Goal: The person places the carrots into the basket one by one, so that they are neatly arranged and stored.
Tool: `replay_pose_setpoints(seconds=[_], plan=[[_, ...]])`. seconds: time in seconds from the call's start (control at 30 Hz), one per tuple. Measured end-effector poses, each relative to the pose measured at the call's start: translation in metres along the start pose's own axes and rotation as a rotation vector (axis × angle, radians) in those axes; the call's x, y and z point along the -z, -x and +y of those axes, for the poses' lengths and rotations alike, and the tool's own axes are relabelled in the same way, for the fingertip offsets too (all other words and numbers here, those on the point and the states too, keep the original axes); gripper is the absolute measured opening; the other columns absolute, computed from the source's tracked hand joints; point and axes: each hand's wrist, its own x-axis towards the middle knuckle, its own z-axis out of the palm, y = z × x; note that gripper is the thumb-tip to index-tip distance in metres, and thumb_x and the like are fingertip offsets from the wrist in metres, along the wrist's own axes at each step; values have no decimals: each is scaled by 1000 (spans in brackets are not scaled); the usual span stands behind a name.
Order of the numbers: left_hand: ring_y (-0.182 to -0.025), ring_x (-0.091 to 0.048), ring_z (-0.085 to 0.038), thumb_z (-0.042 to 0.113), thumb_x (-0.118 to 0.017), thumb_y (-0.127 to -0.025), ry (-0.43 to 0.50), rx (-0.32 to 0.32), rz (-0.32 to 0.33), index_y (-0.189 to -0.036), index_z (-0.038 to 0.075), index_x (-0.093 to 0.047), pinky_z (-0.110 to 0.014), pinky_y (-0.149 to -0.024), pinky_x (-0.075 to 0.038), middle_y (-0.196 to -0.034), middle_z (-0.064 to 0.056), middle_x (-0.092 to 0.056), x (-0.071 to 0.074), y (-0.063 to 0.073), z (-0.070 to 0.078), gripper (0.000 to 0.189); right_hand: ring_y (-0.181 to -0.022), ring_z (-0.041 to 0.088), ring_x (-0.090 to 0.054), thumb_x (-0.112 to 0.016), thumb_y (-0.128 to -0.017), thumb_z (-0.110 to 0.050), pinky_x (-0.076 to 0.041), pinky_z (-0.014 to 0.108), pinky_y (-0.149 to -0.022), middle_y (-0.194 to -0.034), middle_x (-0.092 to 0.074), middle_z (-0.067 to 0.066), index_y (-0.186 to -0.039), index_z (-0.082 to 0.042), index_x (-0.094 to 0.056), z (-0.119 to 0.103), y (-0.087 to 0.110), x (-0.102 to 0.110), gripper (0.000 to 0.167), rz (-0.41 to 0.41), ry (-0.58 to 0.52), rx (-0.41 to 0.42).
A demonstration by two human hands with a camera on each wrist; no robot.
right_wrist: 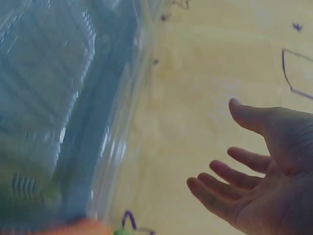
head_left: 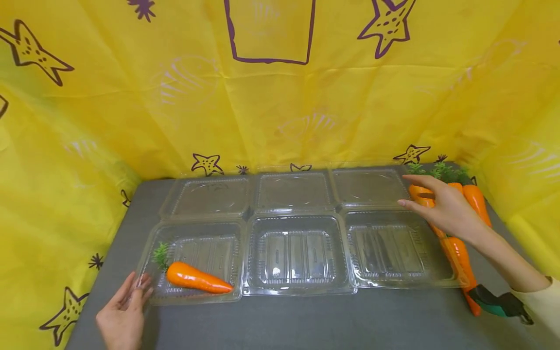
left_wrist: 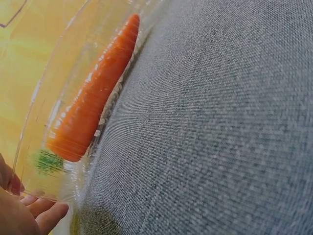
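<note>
My left hand (head_left: 122, 311) holds the near left corner of a clear plastic clamshell container (head_left: 148, 243), thumb and fingers at its rim. In the left wrist view the fingers (left_wrist: 51, 215) show against the clear wall. One orange carrot (head_left: 197, 278) with a green top lies in that container, tip to the right. My right hand (head_left: 448, 206) hovers with parted fingers over the right side, near a pile of carrots (head_left: 477, 199). Nothing sits in its grasp; the right wrist view shows its spread fingers and open palm (right_wrist: 274, 181).
Two more clear containers, a middle one (head_left: 299, 289) and a right one (head_left: 350, 243), stand in the row, lids folded back. Carrots lie along the right container's side on the grey table (head_left: 280, 323). A yellow patterned cloth (head_left: 280, 107) rises behind and at both sides.
</note>
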Motion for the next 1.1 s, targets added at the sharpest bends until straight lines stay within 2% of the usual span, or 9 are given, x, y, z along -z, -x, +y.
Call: replay_pose_setpoints(seconds=[0.1,0.27,0.43,0.6,0.7,0.93,1.1], plan=[[-76,-69,4,-7,-54,-94,-7,-10,-7,-136,-10,-49,-14,-68,-55,-80,19,-70,1,1,-1,43,-107,50,-58,-75,-88,-22,-48,63,-85,-132,-55,27,-137,1,-53,-11,-9,-13,58,-16,-14,58],[-76,-69,4,-5,-56,-94,-20,-4,-2,-136,-9,-50,-14,-68,-55,-80,19,-70,1,0,-1,42,-104,46,-62,-75,-88,-17,-53,57,-86,-132,-56,25,-136,2,-53,-26,-20,-32,57,-46,-78,136],[-75,-67,7,-2,-57,-95,-64,20,12,-137,-8,-50,-13,-67,-55,-77,23,-67,1,0,-1,43,-106,43,-63,-75,-88,-18,-54,54,-89,-132,-57,23,-135,3,-54,-34,-26,-48,56,-74,-113,154],[-74,-67,7,-5,-56,-94,-44,-14,3,-136,-10,-50,-13,-66,-55,-76,23,-67,0,0,0,42,-109,42,-62,-70,-92,-21,-51,55,-92,-133,-58,21,-136,1,-54,-44,-30,-61,51,-110,-157,130],[-74,-67,7,-5,-55,-95,-63,-23,5,-136,-9,-51,-12,-66,-54,-77,24,-67,-1,1,-1,42,-112,40,-61,-68,-94,-23,-51,54,-95,-135,-57,20,-136,1,-54,-55,-34,-68,50,-142,-180,134],[-74,-67,8,-5,-55,-95,-71,-14,0,-137,-9,-49,-12,-67,-54,-77,25,-66,0,3,-1,42,-113,36,-61,-69,-93,-22,-52,49,-95,-134,-58,18,-136,0,-54,-85,-49,-82,51,-221,-214,236],[-74,-67,7,-5,-55,-95,-67,-17,4,-137,-10,-49,-12,-67,-54,-76,25,-66,0,3,0,43,-110,31,-63,-70,-92,-24,-54,46,-93,-131,-60,15,-136,-4,-55,-107,-55,-92,51,-248,-212,281]])
